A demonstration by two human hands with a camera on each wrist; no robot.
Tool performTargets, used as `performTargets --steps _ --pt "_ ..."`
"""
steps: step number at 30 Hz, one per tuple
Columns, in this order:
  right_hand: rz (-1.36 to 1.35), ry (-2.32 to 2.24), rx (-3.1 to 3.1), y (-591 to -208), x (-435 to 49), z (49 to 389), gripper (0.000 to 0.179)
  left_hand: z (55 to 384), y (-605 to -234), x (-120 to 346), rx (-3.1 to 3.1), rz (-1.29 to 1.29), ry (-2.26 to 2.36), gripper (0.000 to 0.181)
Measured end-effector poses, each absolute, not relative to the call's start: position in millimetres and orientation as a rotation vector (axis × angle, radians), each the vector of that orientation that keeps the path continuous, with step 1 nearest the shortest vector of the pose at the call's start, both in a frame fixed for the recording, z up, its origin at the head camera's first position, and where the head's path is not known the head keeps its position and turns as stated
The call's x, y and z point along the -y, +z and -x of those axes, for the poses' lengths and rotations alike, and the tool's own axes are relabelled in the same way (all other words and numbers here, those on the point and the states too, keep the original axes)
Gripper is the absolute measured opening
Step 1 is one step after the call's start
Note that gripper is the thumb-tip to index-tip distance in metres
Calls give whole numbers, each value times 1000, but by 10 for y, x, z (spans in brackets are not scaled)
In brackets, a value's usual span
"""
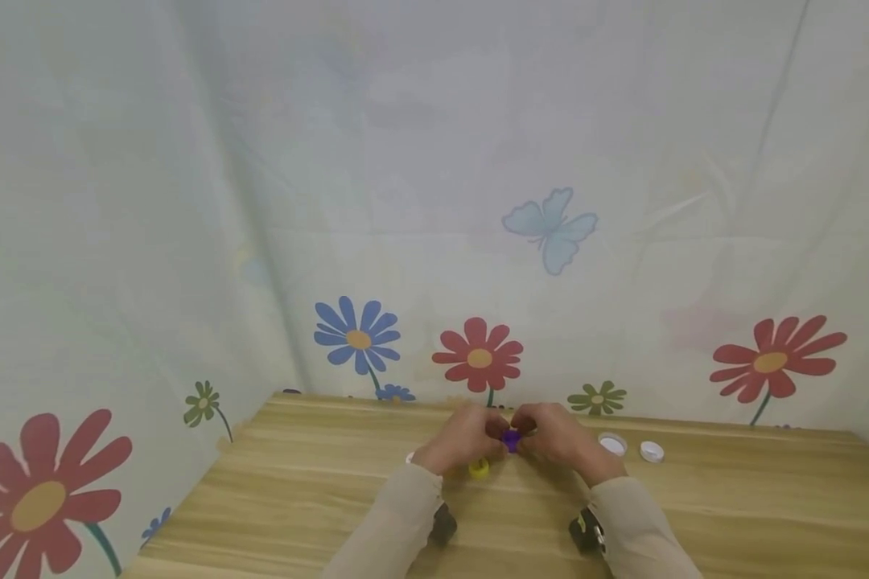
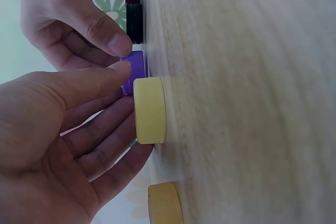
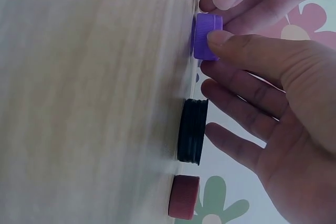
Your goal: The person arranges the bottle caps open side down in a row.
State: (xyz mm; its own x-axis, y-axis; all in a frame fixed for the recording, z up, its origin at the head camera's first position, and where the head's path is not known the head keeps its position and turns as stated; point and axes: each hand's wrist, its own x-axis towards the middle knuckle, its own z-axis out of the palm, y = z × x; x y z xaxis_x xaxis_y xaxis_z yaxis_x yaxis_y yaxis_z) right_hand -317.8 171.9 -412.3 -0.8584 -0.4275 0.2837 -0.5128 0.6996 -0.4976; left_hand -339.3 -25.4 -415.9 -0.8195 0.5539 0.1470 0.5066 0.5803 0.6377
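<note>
We find the purple cap (image 3: 202, 27) low at the table (image 1: 304, 490), between both hands, squat, no clear long axis; the right hand (image 1: 561, 438), nearer, pinches its side; the left hand (image 1: 463, 438) curves just beside it, whether gripping we cannot tell; left of it, a yellow cap (image 2: 149, 111); rightward, a black cap (image 3: 192, 132), then a red cap (image 3: 184, 198); the left wrist view cuts off an orange cap (image 2: 165, 205); the purple cap's underside is hidden.

Flowered, seemingly cloth backdrop (image 1: 434, 201)
</note>
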Motion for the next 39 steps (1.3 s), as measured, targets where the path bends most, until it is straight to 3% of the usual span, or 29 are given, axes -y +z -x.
performTargets --steps 16,26,39 --pt "-835 981 2681 -3987 -1780 3126 13 3450 -4130 298 -2800 -961 1185 27" --pt "-748 1006 2679 -3940 -1811 3144 3 3429 -4114 280 -2892 -977 1227 17" --pt "-641 1100 2707 -3914 -1844 3115 10 3416 -4101 266 -2889 -987 1259 13"
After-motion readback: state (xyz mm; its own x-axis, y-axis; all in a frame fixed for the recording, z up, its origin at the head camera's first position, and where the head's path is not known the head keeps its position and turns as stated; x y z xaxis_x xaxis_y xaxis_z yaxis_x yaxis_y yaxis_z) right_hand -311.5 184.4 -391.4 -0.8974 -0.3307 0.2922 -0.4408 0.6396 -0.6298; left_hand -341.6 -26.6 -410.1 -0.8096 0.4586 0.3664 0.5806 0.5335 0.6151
